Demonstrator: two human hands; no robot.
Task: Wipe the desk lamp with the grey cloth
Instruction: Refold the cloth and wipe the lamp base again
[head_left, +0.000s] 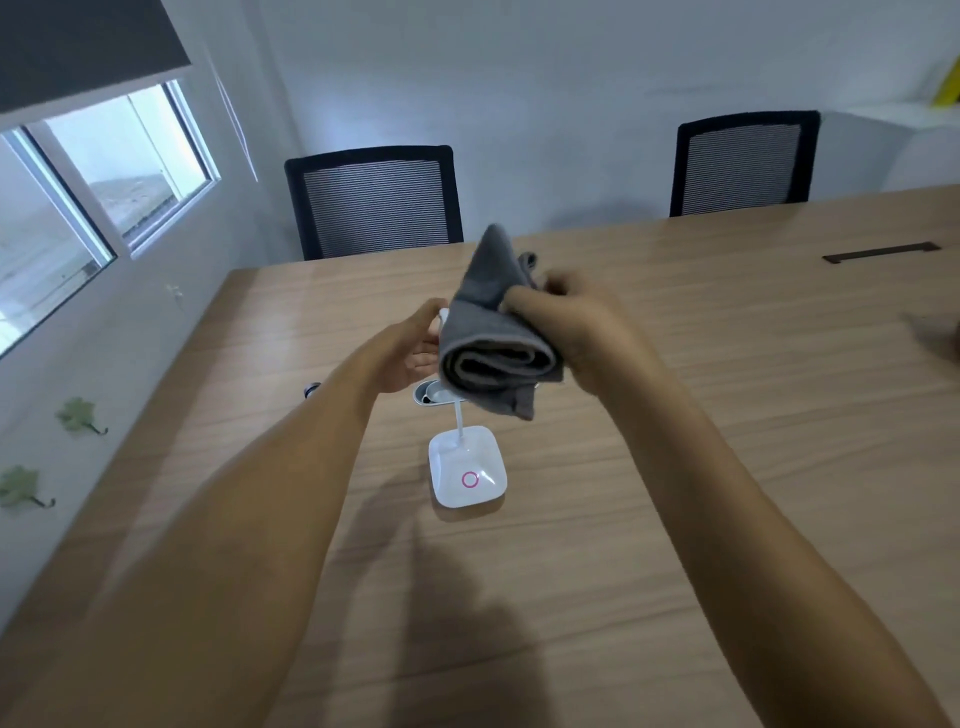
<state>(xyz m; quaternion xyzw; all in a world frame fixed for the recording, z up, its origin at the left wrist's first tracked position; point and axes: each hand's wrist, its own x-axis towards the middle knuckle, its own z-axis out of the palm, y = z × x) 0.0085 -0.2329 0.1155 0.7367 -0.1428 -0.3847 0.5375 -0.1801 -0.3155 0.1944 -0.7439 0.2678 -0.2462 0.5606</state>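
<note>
A white desk lamp (467, 475) stands on the wooden table (727, 415), its square base marked with a pink ring and its thin neck rising behind the cloth. My right hand (576, 322) grips a folded grey cloth (493, 332) above the lamp, and the cloth covers most of the lamp head. My left hand (410, 348) is on the left side of the lamp head and appears to hold it; the cloth partly hides the fingers. Only the lower end of the head shows below the cloth.
Two black mesh chairs (374, 202) (743, 161) stand at the far edge of the table. A dark cable slot (880, 252) sits in the tabletop at the right. A window (78, 197) and a white wall with leaf-shaped hooks (78, 415) are on the left.
</note>
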